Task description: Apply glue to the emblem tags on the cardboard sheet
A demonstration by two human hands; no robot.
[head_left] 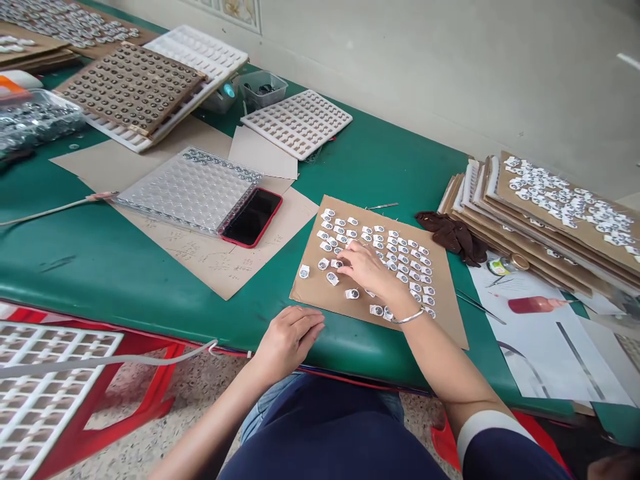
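- Your right hand (pixel 367 268) lies flat, fingers loosely spread, gripping nothing, on the small white pieces (pixel 400 257) covering the cardboard sheet (pixel 320 290).
- Your left hand (pixel 290 337) rests loosely curled and empty on the counter (pixel 125 267) edge.

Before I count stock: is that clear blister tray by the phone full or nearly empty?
Nearly empty: the clear blister tray holds small parts only along its far edge; its other pockets look bare.

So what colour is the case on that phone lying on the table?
Red, around the phone with its black screen; the head view shows it clearly.
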